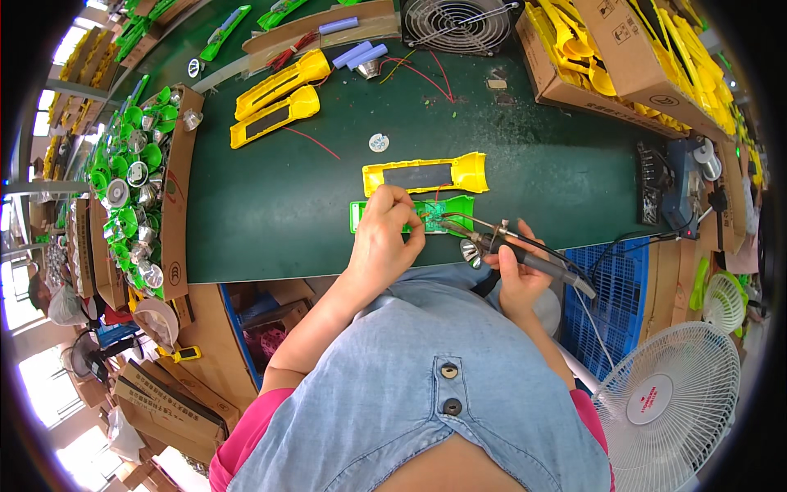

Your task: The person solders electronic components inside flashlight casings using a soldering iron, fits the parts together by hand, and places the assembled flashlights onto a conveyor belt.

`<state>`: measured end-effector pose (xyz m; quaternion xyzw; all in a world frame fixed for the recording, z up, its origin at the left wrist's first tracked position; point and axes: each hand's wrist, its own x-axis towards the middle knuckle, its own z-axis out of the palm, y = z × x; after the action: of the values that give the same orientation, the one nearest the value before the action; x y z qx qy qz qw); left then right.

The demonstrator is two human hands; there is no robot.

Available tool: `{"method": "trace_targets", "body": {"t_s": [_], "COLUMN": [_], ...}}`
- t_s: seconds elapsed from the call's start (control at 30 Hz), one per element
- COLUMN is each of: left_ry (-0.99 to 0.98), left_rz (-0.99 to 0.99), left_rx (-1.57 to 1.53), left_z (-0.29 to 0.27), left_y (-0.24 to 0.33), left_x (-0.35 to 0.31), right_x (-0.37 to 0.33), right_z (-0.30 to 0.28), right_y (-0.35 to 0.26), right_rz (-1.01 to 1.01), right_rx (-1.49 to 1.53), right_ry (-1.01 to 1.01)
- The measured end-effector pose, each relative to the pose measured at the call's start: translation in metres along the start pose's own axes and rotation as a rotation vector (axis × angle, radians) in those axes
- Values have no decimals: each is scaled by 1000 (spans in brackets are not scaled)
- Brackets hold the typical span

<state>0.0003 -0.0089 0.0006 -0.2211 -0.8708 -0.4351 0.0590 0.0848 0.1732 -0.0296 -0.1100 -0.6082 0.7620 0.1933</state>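
Observation:
My right hand (pixel 523 275) is wrapped around a black-handled soldering iron (pixel 537 261) with a thin metal tube along it. The iron's tip reaches left to a small green circuit board (pixel 433 215). That board sits in a bright green flashlight half-shell (pixel 463 215) lying near the table's front edge. With fingers pinched, my left hand (pixel 384 234) rests over the shell's left part at the board; whatever is between the fingertips is hidden. A shiny reflector cup (pixel 470 252) is just below the shell's right end. Directly behind lies a yellow half-shell (pixel 469 172) with a dark strip inside.
Two yellow half-shells (pixel 275 115), blue cylindrical cells (pixel 359 56) and red wires lie farther back. A carton of green shells and reflectors (pixel 176 197) stands left. Cartons of yellow parts (pixel 566 90) and a solder spool (pixel 707 160) are right. A white fan (pixel 672 410) stands lower right.

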Motion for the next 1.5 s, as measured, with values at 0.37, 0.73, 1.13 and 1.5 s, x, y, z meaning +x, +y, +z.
{"method": "trace_targets", "body": {"t_s": [0.37, 0.73, 1.13, 1.5], "left_ry": [-69, 30, 216, -26], "left_rz": [-46, 125, 108, 326], "left_rx": [25, 86, 534, 266], "left_z": [-4, -22, -47, -7], "left_y": [4, 14, 7, 3], "left_x": [6, -32, -12, -10], "right_x": [7, 8, 17, 6], "right_z": [-2, -5, -2, -6], "right_y": [-12, -15, -21, -16], "right_rz": [-112, -194, -322, -246], "right_rx": [-62, -221, -314, -299], "right_ry": [82, -29, -129, -103]}}
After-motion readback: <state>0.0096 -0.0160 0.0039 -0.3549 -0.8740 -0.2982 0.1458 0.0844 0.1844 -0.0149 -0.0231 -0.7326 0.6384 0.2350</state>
